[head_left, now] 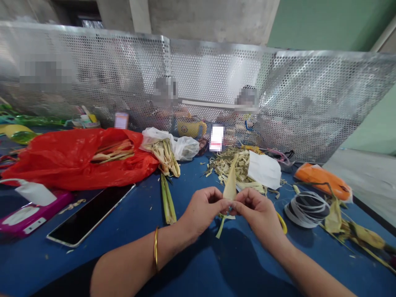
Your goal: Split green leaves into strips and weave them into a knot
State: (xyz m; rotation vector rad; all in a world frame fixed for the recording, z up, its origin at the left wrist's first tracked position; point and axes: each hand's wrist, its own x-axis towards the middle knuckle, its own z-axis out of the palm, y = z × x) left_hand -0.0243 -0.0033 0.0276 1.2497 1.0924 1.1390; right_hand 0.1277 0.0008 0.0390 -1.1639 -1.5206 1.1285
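Both hands meet over the blue table, pinching the lower end of a pale, pointed dried leaf, probably husk (pixel 230 184). My left hand (pixel 199 212) is closed on its left side, thumb tip near the other thumb. From the right, my right hand (pixel 261 216) is closed on the same base. The leaf's tip points up and away from me, while a thin green tail hangs below the fingers. The fingertips partly hide its base. Behind the hands lies a heap of shredded plant strips (pixel 225 163) with a white paper piece (pixel 264 169) on it.
A red plastic bag (pixel 71 154) of husks, a phone (pixel 93 214) and a purple power strip (pixel 40 212) lie left. Green stalks (pixel 168 200) sit nearer. At right are a spool of white line (pixel 307 209) and an orange packet (pixel 323 179). A perforated metal screen (pixel 213 66) stands behind.
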